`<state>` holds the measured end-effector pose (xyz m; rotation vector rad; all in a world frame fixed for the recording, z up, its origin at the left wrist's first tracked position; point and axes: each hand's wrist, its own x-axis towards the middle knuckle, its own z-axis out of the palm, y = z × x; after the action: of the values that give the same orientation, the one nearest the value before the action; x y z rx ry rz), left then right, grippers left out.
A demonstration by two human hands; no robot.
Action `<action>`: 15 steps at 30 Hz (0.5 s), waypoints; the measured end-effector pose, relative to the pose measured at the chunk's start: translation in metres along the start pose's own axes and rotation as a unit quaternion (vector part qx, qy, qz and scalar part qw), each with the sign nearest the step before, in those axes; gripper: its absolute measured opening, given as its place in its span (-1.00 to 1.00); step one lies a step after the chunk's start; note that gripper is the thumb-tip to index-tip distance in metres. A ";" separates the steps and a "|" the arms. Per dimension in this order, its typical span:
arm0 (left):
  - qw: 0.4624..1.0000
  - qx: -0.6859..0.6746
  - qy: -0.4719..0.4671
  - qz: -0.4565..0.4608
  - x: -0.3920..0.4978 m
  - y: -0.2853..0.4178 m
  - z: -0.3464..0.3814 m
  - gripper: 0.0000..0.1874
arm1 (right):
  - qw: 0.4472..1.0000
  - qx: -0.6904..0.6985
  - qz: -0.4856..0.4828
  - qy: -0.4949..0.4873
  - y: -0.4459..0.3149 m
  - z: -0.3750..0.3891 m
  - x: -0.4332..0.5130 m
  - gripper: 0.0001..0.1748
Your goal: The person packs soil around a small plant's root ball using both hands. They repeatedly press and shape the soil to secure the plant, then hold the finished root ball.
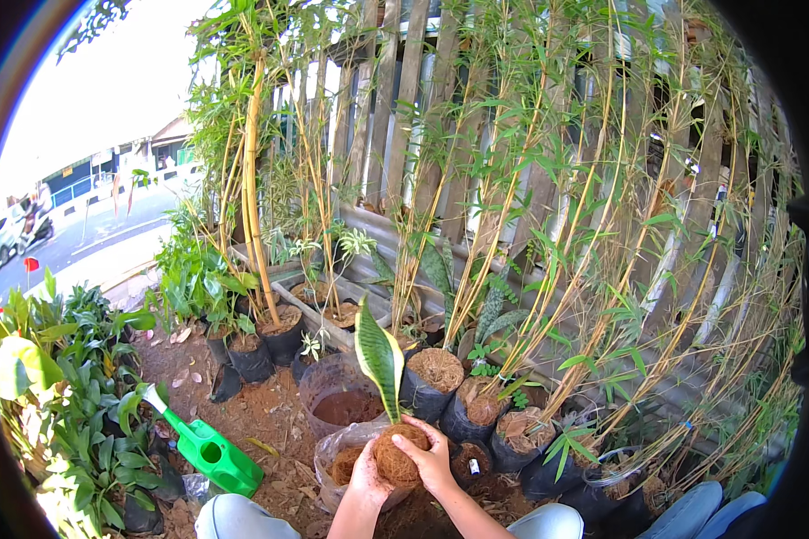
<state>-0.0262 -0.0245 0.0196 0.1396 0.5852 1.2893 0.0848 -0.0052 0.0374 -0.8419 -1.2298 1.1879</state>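
Note:
Between my two hands is a ball of brown coconut fibre point(399, 455), and a snake plant leaf point(380, 360) with yellow-green edges rises from its top. My left hand point(367, 475) cups the ball's left side. On the right, my right hand point(430, 453) curves around it with the thumb across the front. Just behind and below the ball sits a clear plastic bag point(325, 458) with more brown fibre point(344, 465) inside. Beyond that stands a translucent tub point(317, 387) holding dark brown water or wet matter point(348, 407).
A green watering can point(219, 458) lies tilted on the soil point(276, 418) to my left. Black polybags point(425, 397) with bamboo stand in a row along a wooden fence point(404, 101). Leafy potted plants point(101, 404) crowd the left edge. Another person's knee point(687, 509) shows at lower right.

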 end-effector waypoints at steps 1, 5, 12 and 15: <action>1.000 0.009 0.004 0.006 0.001 -0.004 -0.001 -0.56 | 0.998 -0.002 0.041 0.039 -0.001 0.000 -0.001 -0.51; 0.999 0.031 -0.026 -0.035 0.011 -0.009 -0.004 -0.57 | 0.965 0.196 0.145 0.093 -0.005 -0.017 0.008 -0.73; 0.947 0.187 0.145 0.216 0.000 0.034 0.013 -0.51 | 0.965 0.207 0.089 0.136 -0.012 -0.043 0.020 -0.75; 0.824 0.287 0.015 0.489 -0.002 0.032 0.048 -0.59 | 0.963 0.211 0.075 0.152 -0.019 -0.044 0.021 -0.74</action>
<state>-0.0314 -0.0060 0.0740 1.0363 0.9801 2.0611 0.1302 0.0155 0.0523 -0.7674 -0.6392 1.3230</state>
